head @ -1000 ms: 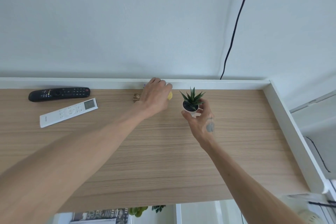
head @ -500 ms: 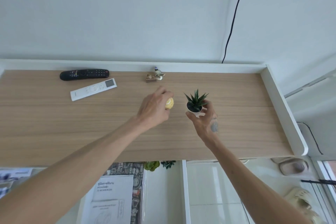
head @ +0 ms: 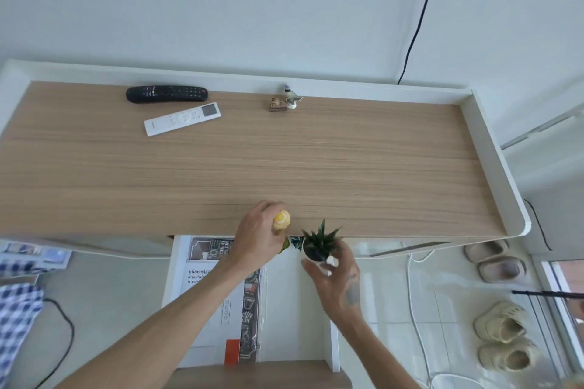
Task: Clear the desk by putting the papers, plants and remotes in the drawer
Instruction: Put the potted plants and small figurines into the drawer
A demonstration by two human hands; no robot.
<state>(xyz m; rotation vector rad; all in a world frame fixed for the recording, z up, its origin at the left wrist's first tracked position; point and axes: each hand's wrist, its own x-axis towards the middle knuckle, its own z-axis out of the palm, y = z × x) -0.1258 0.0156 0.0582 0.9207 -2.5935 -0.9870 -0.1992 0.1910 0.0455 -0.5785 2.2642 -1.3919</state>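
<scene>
My right hand holds a small spiky green plant in a white pot over the open drawer, just past the desk's front edge. My left hand is closed around a small yellow-topped plant, also above the drawer. Papers lie in the drawer's left part, partly hidden by my left forearm. Bits of green from other plants show at the drawer's back. On the wooden desk, a black remote and a white remote lie at the far left.
Two small figurines stand at the desk's back edge. A black cable runs down the wall. Slippers and a white cord lie on the floor at the right. Checked cloth is at the left.
Both hands have pulled back from the desk's far side to its front edge, carrying the two plants over the open drawer. The view has tilted down, showing more of the drawer and floor.
</scene>
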